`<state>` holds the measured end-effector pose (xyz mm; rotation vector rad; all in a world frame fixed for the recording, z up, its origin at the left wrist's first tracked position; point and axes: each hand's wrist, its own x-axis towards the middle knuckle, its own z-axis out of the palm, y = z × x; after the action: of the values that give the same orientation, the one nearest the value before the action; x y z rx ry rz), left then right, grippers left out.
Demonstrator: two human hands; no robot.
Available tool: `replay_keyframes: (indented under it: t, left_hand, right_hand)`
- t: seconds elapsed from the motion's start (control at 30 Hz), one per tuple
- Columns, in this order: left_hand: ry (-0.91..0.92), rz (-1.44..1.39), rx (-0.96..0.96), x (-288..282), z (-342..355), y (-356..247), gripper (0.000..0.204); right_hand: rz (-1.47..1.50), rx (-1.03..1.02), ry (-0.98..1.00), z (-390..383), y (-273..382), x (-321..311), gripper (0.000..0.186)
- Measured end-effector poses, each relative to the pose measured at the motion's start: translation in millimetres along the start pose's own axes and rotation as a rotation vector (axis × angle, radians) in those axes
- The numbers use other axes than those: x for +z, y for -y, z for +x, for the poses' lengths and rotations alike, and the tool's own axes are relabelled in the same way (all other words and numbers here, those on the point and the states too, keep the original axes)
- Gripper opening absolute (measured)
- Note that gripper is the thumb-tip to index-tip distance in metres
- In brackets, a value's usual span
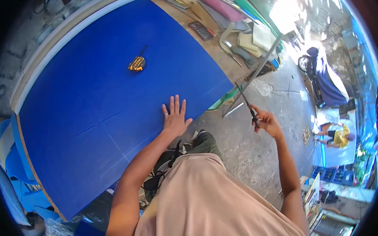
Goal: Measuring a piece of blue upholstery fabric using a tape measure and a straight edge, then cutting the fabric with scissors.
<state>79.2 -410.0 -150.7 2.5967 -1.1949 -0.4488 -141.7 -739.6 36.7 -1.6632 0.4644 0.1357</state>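
Note:
A large blue sheet is spread over the table, with faint light lines and creases on its near part. My left hand lies flat on it near the close edge, fingers spread, a ring on one finger. Off the table's right corner, my right hand grips a pair of dark scissors by the handles. Their blades look closed and point up toward the sheet's right corner. A yellow and black tape measure rests on the sheet beyond my left hand.
A calculator, a curved pale strip and fabric pieces lie along the table's far right side. A metal bar juts out there. Farther right are a covered motorbike and a person in a yellow shirt.

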Motion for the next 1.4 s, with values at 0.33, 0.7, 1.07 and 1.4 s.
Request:
replay_keyframes:
  t: [0.33, 0.7, 1.07, 1.4]
  left_hand:
    - [-0.353, -0.112, -0.535, 47.8, 173.9, -147.8, 0.098]
    - [-0.393, -0.122, -0.933, 57.1, 219.5, -222.6, 0.105]
    - [-0.519, -0.222, -1.261, 71.4, 229.8, -258.8, 0.114]
    - [-0.507, -0.238, -1.3, 77.0, 229.2, -271.1, 0.115]
  right_hand:
    - [-0.726, 0.043, 0.601, 296.5, 53.8, -161.1, 0.059]
    - [-0.619, 0.22, 0.8, 435.3, 36.7, -188.2, 0.069]
    - [-0.574, 0.558, 1.366, 450.2, 27.5, -190.3, 0.072]
    - [-0.432, 0.627, 1.423, 450.5, -6.9, -190.1, 0.073]
